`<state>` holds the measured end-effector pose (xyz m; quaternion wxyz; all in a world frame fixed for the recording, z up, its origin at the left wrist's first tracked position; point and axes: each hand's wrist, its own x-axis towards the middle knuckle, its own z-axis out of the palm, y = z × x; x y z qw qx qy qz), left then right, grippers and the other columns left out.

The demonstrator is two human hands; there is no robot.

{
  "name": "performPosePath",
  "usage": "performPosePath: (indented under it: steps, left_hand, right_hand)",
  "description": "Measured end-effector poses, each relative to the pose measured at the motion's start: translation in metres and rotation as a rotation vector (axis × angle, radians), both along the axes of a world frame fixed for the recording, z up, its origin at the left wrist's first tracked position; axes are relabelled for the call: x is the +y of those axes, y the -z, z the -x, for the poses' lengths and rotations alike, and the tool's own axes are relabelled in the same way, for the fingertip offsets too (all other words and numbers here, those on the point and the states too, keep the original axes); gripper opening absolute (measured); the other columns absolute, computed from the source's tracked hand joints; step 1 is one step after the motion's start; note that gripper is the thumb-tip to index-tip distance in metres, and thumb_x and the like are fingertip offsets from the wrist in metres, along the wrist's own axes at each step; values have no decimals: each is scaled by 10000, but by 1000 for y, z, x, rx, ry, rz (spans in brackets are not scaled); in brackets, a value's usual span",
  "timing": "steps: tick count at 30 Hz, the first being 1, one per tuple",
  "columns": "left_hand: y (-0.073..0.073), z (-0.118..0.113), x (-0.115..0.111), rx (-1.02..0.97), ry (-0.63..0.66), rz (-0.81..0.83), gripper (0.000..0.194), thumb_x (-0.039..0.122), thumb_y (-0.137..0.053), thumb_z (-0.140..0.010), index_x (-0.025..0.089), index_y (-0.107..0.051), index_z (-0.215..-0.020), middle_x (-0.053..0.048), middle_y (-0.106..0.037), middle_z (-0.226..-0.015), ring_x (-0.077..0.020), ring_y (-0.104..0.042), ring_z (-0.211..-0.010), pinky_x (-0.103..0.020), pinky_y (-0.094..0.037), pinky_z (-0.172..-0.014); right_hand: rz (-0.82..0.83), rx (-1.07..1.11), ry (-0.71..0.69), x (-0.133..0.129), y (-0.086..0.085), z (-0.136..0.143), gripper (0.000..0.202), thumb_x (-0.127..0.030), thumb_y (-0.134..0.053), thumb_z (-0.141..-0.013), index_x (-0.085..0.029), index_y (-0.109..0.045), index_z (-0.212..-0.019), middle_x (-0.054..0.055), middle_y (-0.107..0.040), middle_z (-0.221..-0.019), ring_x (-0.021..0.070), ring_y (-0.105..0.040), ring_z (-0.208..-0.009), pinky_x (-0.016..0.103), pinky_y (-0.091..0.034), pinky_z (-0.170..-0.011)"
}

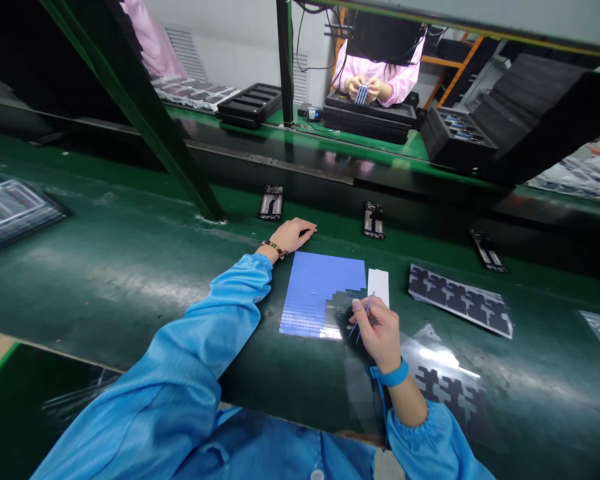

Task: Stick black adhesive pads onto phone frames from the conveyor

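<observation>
My left hand (293, 235) lies with fingers outstretched at the far edge of the green bench, holding nothing. A blue sheet of film labels (313, 277) is just below it, with part of its lower right area bare and clear. In my right hand (381, 333) is a pair of blue tweezers (370, 303), tips pointing down over the sheet's lower right corner. A white card (379, 283) lies beside the sheet, partly behind my right hand. Beyond my left hand sits an opened phone body (271, 203).
Two more phone bodies, one in the middle (374, 221) and one at right (487, 250), lie along the strip. A stack of black die-cut sheets (460, 299) and a clear sheet with black pieces (447, 390) are at right. A green post (180, 160) rises at left. A co-worker's hands (367, 89) hold thin parts opposite.
</observation>
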<state>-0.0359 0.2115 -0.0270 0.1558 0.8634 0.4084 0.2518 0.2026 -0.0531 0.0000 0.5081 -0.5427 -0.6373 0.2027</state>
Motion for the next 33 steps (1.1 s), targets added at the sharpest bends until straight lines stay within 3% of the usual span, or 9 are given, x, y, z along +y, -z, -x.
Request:
performPosePath:
  steps: [18, 21, 25, 28, 33]
  left_hand:
    - [-2, -1, -2, 15, -42, 22, 272, 333, -553, -1019, 271, -790, -1137, -9, -757, -1321, -232, -655, -1282, -406, -508, -1156]
    - [-1, 1, 1, -5, -222, 14, 300, 392, -636, -976, 263, -750, -1222, -61, -651, -1481, -307, -543, -1425, -483, -409, -1244]
    - [-4, 7, 17, -72, -598, 42, 751, 504, -756, -869, 150, -523, -1490, -261, -367, -1668, -518, -273, -1559, -708, -240, -1250]
    - [-11, 8, 34, -120, -733, 121, 831, 537, -819, -785, 102, -521, -1427, -342, -437, -1576, -571, -296, -1511, -760, -245, -1198]
    - [-41, 11, 57, -267, -767, 259, 687, 493, -921, -641, 148, -614, -1150, -292, -641, -1333, -538, -383, -1453, -746, -302, -1188]
  right_hand:
    - [-10, -9, 3, 0, 0, 0, 397, -352, -662, -1024, -240, -684, -644, 22, -671, -708, 172, -633, -708, 352, -494, -699]
    - [-8, -3, 2, 1, -1, 0, 400, -364, -658, -1026, -241, -687, -646, 24, -671, -707, 174, -634, -706, 354, -497, -700]
    - [0, 4, 4, 1, 0, -1, 413, -378, -654, -1027, -241, -674, -638, 15, -649, -680, 171, -618, -681, 352, -489, -691]
    - [11, 13, 7, 1, 2, -2, 418, -401, -639, -1033, -241, -680, -648, 19, -649, -683, 179, -626, -698, 355, -491, -708]
    - [72, 225, 70, 5, 4, -5, 451, -491, -452, -1099, -239, -716, -836, 68, -761, -884, 228, -723, -942, 398, -542, -903]
